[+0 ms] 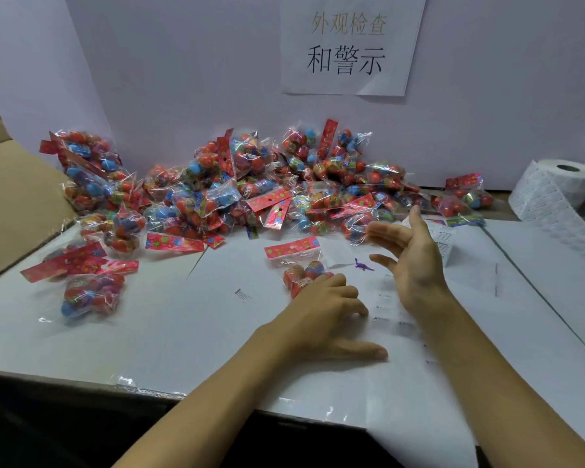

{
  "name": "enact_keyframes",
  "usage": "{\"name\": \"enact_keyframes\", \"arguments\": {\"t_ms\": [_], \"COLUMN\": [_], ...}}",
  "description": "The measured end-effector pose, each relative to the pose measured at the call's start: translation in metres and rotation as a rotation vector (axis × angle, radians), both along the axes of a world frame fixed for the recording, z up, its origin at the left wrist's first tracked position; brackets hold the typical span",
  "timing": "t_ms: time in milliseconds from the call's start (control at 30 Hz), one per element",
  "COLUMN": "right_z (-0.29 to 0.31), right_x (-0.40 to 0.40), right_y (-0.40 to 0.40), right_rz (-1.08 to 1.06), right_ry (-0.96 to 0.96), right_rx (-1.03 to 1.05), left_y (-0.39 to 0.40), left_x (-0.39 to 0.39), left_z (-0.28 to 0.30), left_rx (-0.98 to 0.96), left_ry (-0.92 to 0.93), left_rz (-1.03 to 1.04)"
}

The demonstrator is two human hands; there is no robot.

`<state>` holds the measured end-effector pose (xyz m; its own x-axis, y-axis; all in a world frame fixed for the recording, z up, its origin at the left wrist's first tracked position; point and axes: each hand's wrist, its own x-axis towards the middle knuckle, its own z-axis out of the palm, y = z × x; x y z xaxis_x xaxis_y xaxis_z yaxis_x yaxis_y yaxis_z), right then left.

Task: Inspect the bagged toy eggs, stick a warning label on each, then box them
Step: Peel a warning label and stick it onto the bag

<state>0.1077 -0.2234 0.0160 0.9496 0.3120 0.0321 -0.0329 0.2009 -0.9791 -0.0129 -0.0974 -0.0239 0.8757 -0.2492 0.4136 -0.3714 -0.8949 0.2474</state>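
Observation:
A clear bag of red toy eggs [298, 265] with a red header card lies on the white table in front of me. My left hand [325, 309] rests on its near end, fingers bent over the eggs, thumb stretched out on the table. My right hand [409, 261] hovers to the right of the bag, palm facing left, fingers straight and holding nothing. A big pile of bagged eggs [250, 194] lies along the back wall. A roll of white labels [561, 187] stands at the far right, its strip trailing onto the table.
A cardboard box [17, 204] stands open at the left edge. Several bags [88, 285] lie near it. A tiny purple dinosaur [363, 265] sits by my right hand, with printed paper sheets [450, 244] behind it. A paper sign [348, 45] hangs on the wall.

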Motion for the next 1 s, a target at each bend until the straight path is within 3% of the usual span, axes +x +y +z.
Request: {"name": "enact_keyframes", "arguments": {"t_ms": [167, 267, 400, 500, 700, 900, 1000], "right_z": [0.003, 0.001, 0.001, 0.002, -0.002, 0.003, 0.006], "right_x": [0.003, -0.001, -0.008, -0.008, -0.008, -0.013, -0.016], "right_y": [-0.013, -0.015, -0.014, -0.016, -0.015, -0.014, -0.016], "right_rz": [0.044, 0.026, 0.039, 0.137, 0.097, -0.163, -0.148], "right_ry": [-0.246, -0.456, -0.72, -0.737, -0.8, -1.141, -1.272], "right_rx": [-0.174, -0.262, -0.265, -0.386, -0.488, -0.465, -0.387], "left_y": [0.012, 0.019, 0.025, 0.025, 0.025, 0.027, 0.026], "left_x": [0.003, 0.0, 0.0, 0.001, 0.0, 0.001, 0.003], "left_z": [0.002, 0.007, 0.013, 0.014, 0.012, 0.013, 0.011], "left_rx": [-0.289, -0.535, -1.004, -1.29, -1.315, -1.374, -1.381], "left_ry": [0.12, 0.091, 0.138, 0.205, 0.309, 0.316, 0.265], "left_rz": [0.007, 0.067, 0.07, 0.031, -0.027, -0.021, 0.024]}}
